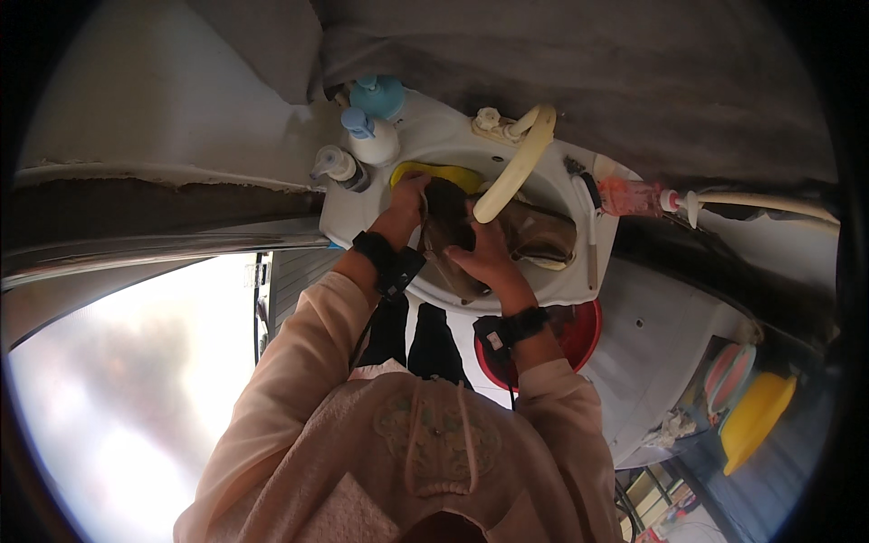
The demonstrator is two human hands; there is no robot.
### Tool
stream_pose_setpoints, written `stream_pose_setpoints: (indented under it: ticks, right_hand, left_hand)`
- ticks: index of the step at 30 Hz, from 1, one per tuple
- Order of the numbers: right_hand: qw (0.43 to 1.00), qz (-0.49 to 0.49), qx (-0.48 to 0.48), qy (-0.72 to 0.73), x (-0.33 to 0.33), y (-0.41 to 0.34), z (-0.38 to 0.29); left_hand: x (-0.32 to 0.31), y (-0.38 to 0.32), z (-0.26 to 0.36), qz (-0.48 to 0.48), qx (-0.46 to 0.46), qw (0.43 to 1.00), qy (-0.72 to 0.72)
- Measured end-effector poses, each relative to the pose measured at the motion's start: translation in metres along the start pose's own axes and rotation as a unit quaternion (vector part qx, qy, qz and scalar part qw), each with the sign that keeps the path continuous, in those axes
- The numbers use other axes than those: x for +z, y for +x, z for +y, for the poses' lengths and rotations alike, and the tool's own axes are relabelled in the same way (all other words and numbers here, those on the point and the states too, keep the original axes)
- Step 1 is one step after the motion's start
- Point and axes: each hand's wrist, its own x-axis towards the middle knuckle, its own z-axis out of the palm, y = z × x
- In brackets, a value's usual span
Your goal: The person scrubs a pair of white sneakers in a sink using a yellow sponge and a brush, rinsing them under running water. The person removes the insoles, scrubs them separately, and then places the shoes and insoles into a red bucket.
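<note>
A white washbasin (pixel 468 157) lies before me, with a cream faucet hose (pixel 519 166) curving over it. My left hand (pixel 409 198) grips the left edge of a dark brown shoe or boot (pixel 445 210) in the bowl. On its right side my right hand (pixel 487 248) rests with thumb and fingers around it, partly hidden by the hose end. A second brown shoe or boot (pixel 543 231) lies in the right of the bowl, its exact kind unclear. Behind my left hand sits a yellow object (pixel 441 173), perhaps an insole or a sponge.
Pump bottles (pixel 373 139) stand at the basin's back left. On the right rim lie a long-handled brush (pixel 590 231) and a bottle of pink liquid (pixel 631 197). Below the basin is a red tub (pixel 592 332); a white appliance or tank (pixel 645 360) stands to the right.
</note>
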Motion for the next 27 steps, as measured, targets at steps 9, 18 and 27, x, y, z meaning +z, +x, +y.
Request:
stream_pose_setpoints:
  ticks: [9, 18, 27]
  right_hand:
    - [0.983, 0.008, 0.074, -0.166, -0.038, -0.023, -0.021]
    - [0.992, 0.084, 0.048, 0.079, -0.023, 0.007, 0.012]
    - [0.831, 0.036, 0.022, 0.554, 0.028, -0.012, 0.041]
  left_hand:
    - [0.019, -0.01, -0.008, -0.074, -0.029, 0.997, 0.015]
    - [0.016, -0.033, 0.017, -0.05, -0.103, 0.99, 0.083]
    - [0.015, -0.086, 0.024, -0.181, -0.099, 0.97, 0.126]
